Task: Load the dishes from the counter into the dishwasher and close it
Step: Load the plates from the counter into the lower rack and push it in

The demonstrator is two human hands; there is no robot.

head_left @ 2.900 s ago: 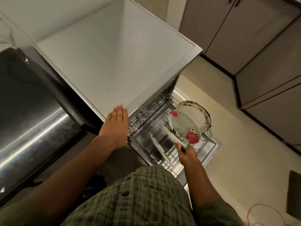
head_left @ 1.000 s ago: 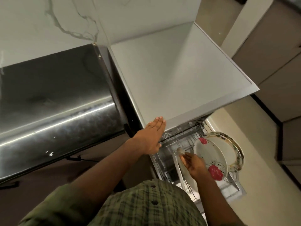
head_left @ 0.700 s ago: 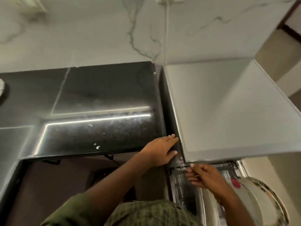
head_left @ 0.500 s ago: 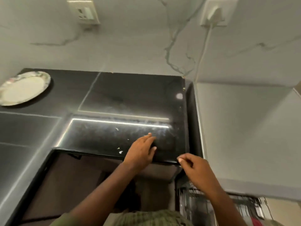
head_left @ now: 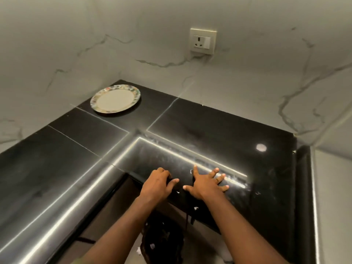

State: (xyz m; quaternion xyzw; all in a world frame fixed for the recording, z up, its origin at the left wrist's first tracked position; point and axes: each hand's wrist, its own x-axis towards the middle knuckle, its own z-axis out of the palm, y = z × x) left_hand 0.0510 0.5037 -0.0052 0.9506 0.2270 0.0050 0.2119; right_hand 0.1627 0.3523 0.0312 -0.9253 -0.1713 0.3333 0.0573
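Both hands have come up from the dishwasher rack and now rest empty on the black worktop, left hand loosely curled, right hand with fingers spread flat, probably bracing to reach the last plate in the far corner.

1 plate with a patterned rim lies on the black counter. 1 wall socket sits on the marble wall. 2 bare hands, left hand and right hand, are in view.
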